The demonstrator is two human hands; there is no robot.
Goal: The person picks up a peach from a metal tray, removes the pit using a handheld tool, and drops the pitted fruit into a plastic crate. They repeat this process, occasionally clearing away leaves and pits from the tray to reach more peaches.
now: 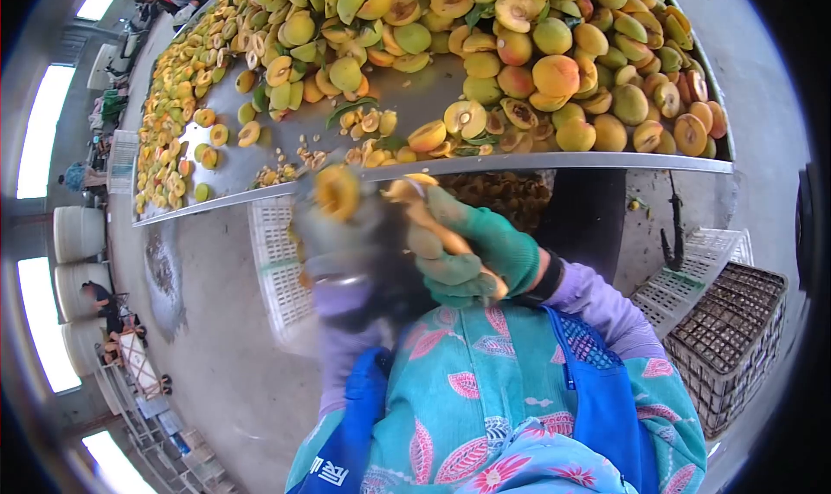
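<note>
My left hand (342,238), in a greyish glove and smeared by motion, is at the tray's front edge with a halved apricot (337,193) at its fingers. The cut face of that half shows a darker hollow. Close on its right, my right hand (476,247) in a green knit glove is wrapped around a tool with a curved wooden handle (450,238). The tool's working end points toward the left hand and is too blurred to make out. Whole and halved apricots (554,77) are heaped just beyond both hands.
A raised metal tray (415,87) with a rim spans the front. Loose pits (312,154) lie on it. A white crate (281,269) stands below left, and stacked crates (727,321) at right. Large white tubs (80,234) and other people (104,308) are far left.
</note>
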